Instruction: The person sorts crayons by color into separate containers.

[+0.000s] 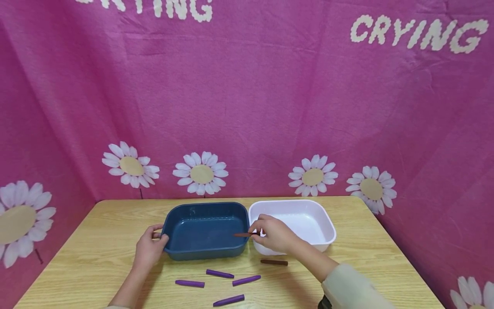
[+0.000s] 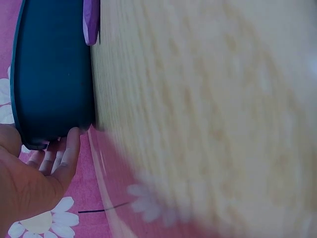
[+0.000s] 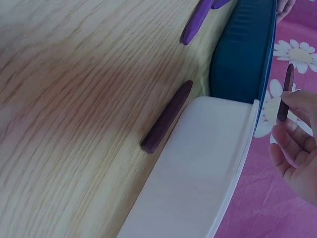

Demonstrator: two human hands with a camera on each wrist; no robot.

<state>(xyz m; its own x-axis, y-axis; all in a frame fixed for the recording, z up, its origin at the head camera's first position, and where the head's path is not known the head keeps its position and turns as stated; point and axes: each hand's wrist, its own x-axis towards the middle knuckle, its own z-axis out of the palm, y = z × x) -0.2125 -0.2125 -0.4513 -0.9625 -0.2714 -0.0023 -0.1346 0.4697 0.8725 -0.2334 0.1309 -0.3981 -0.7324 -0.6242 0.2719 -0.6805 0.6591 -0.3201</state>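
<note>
My left hand [image 1: 149, 246] grips the left end of a dark blue plastic bin [image 1: 204, 254], thumb at the rim and fingers against the outer wall. In the left wrist view those fingers [image 2: 69, 158] lie along the bin's end. My right hand [image 1: 275, 234] pinches a brown crayon [image 1: 242, 234] between thumb and fingertips, above where the blue bin meets a white bin [image 1: 331, 234]. The crayon's tip points left over the blue bin; the right wrist view shows this crayon [image 3: 286, 91] raised above rim level. Another brown crayon [image 1: 274, 262] lies before the white bin.
Several purple crayons [image 1: 190, 283] lie scattered on the wooden table [image 1: 131, 214] in front of the blue bin. The two bins stand side by side near the table's back edge. A pink cloth [image 1: 254, 107] with daisies and lettering hangs behind and at both sides.
</note>
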